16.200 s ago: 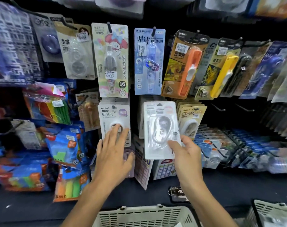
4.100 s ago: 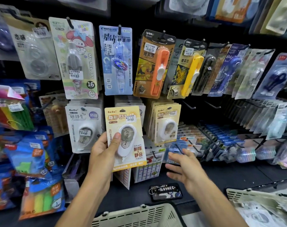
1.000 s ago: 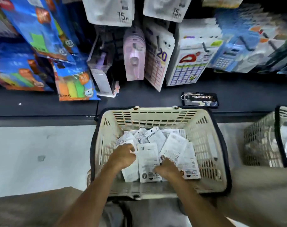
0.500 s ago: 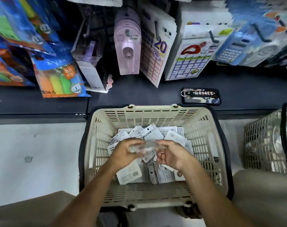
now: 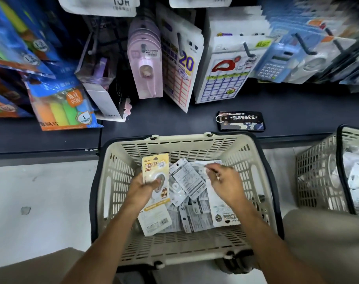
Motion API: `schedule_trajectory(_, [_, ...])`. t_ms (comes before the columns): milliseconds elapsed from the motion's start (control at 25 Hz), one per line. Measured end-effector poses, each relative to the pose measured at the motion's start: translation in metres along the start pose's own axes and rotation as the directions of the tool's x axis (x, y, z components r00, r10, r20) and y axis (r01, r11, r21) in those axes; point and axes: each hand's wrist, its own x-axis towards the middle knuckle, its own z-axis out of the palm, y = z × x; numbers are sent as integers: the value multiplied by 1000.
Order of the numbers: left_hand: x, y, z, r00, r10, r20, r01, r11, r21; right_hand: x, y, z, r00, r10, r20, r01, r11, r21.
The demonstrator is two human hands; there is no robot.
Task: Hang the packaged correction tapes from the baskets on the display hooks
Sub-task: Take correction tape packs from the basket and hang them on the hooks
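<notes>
A beige plastic basket (image 5: 197, 148) stands on the floor below me with several packaged correction tapes (image 5: 197, 220) lying mostly face down in it. My left hand (image 5: 142, 190) grips a yellow-carded correction tape pack (image 5: 155, 168) upright above the pile. My right hand (image 5: 225, 182) hovers over the right side of the pile, blurred, with its fingertips at a white pack (image 5: 207, 166); whether it grips that pack I cannot tell. Display hooks (image 5: 249, 50) with hung stationery run along the top.
A second beige basket (image 5: 317, 171) with clear-wrapped packs stands at the right. A phone with a numbered key tag (image 5: 241, 120) lies on the dark shelf ledge. Sticky notes (image 5: 62, 107), a pink tape pack (image 5: 146, 64) and label sheets (image 5: 179, 66) hang above.
The left hand has lifted a yellow-carded pack clear of the pile. The right hand has let go of the shared pack and moved right and up over the white packs.
</notes>
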Motion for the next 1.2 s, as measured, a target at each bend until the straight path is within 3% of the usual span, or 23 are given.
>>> schedule_trajectory(40, [-1, 2, 1, 1000, 0, 12, -1, 1000, 24, 6, -9, -15, 995, 45, -84, -23, 969, 245])
schedule_trajectory(120, [-2, 8, 5, 999, -11, 47, 11, 1000, 4, 11, -22, -36, 993, 118, 10, -99, 781, 616])
schedule_trajectory(160, [-3, 9, 6, 994, -18, 110, 26, 997, -70, 11, -29, -40, 986, 112, 126, -168, 719, 674])
schedule_trajectory(240, [-8, 10, 10, 934, -44, 355, 142, 956, -256, 8, -44, -29, 956, 84, 279, -250, 730, 636])
schedule_trajectory(320, [-11, 3, 14, 859, -76, 507, 241, 932, -269, 3, -54, 1, 970, 114, 213, -227, 735, 639])
schedule_trajectory(360, [-11, -1, 17, 867, -94, 489, 225, 950, -216, 3, -55, 15, 966, 203, 157, -255, 683, 684])
schedule_trajectory(400, [-10, -6, 19, 901, -110, 421, 186, 972, -144, -1, -50, 27, 962, 259, 88, -249, 698, 672])
schedule_trajectory(440, [-9, -10, 20, 937, -126, 325, 161, 983, -85, -5, -37, 36, 969, 245, 25, -215, 793, 570])
schedule_trajectory(480, [-6, -14, 18, 962, -139, 234, 154, 987, -49, -9, -21, 41, 989, 138, 54, -148, 942, 302])
schedule_trajectory(520, [-3, -18, 15, 973, -157, 171, 164, 986, -30, -16, -3, 42, 973, -26, 230, 45, 996, -81])
schedule_trajectory(560, [1, -22, 11, 976, -170, 134, 174, 984, -24, -23, 14, 43, 874, -111, 472, 313, 873, -373])
schedule_trajectory(600, [3, -24, 7, 977, -181, 109, 184, 983, -20, -27, 25, 41, 750, -104, 653, 525, 695, -491])
schedule_trajectory(640, [4, -25, 6, 978, -185, 98, 187, 982, -17, -27, 34, 38, 668, -60, 741, 639, 557, -531])
schedule_trajectory(720, [6, -25, 7, 982, -173, 78, 176, 984, -28, -19, 35, 28, 643, 8, 766, 689, 431, -583])
schedule_trajectory(840, [6, -23, 12, 988, -145, 47, 147, 988, -44, -7, 33, 20, 630, -71, 773, 745, 337, -576])
schedule_trajectory(1040, [3, -20, 10, 991, -114, 76, 116, 993, -28, -16, 25, 26, 605, 62, 794, 771, 205, -603])
schedule_trajectory(1200, [3, -24, 6, 990, -123, 71, 126, 991, -37, -20, 1, 38, 560, 13, 828, 828, -37, -560])
